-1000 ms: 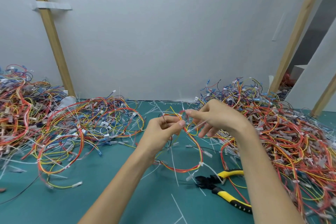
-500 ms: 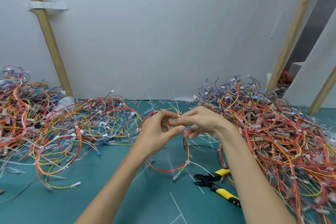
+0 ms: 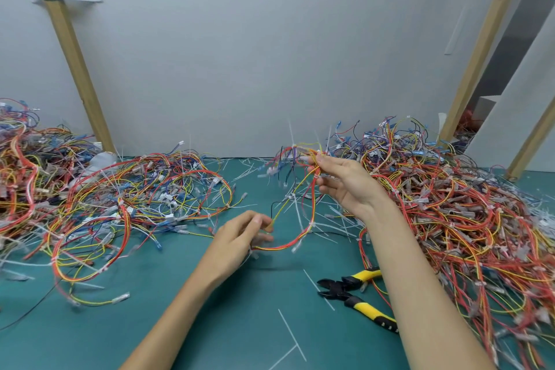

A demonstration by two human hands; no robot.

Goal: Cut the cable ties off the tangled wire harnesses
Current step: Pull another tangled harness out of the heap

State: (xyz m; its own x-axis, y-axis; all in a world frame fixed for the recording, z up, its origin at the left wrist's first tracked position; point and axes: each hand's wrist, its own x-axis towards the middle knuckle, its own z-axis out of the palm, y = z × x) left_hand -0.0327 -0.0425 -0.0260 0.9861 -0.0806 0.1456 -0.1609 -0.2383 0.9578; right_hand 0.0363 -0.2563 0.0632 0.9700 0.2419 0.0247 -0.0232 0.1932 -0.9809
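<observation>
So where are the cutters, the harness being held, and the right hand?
cutters (image 3: 344, 291): head view, black pivot.
harness (image 3: 279, 247): head view, bottom of its red loop.
right hand (image 3: 345, 186): head view, palm.

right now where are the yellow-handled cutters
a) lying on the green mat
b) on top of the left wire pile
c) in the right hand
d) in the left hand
a: the cutters lie untouched on the green mat beside the right forearm, while the left hand and right hand both grip the wire harness.
</observation>
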